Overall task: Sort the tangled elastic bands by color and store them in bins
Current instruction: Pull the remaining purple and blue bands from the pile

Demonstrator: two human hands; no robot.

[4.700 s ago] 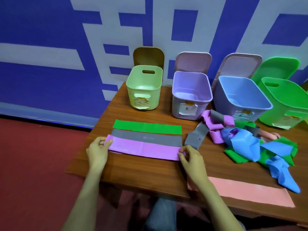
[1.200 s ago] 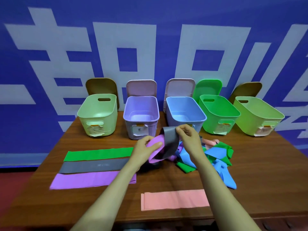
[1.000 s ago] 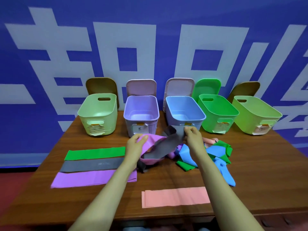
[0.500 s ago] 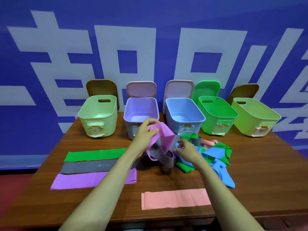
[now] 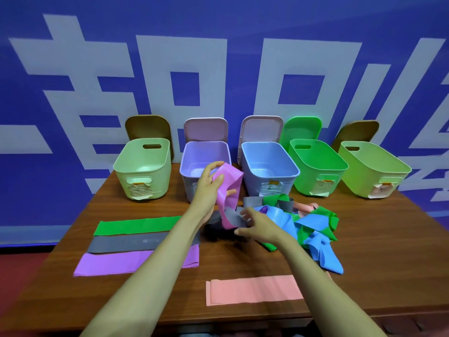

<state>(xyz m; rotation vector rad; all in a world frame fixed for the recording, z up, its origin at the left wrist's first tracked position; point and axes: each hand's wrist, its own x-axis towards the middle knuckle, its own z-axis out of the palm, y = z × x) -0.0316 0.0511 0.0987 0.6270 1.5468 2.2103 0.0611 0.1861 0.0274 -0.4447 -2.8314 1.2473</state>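
Step in hand: separation of one pink-purple band [image 5: 228, 190] from the tangled pile [image 5: 301, 222]; sorting is part done and, as far as the bin interiors show, binning is not yet begun.
Left hand [image 5: 209, 188]: raised in front of the lilac bin [image 5: 205, 164], fingers closed on the upper loop of the pink-purple band.
Right hand [image 5: 257, 224]: low over the tabletop [image 5: 388, 239], fingers loosely curled at a grey band [image 5: 234, 218] that crosses the lower end of the pink-purple band; whether it pinches the grey band cannot be told.
Tangled pile: blue, green, grey and salmon bands, lying just right of the hands, in front of the blue bin [image 5: 268, 166].
Sorted bands: green [image 5: 138, 224], grey [image 5: 131, 243] and purple [image 5: 116, 262] strips laid flat in parallel at left; salmon strip [image 5: 252, 289] flat near the front edge.
Next move, judged: hold the grey band down, draw the pink-purple band clear, then lay it flat with the purple strip.
Caution: the elastic may snag and drag the pile along.
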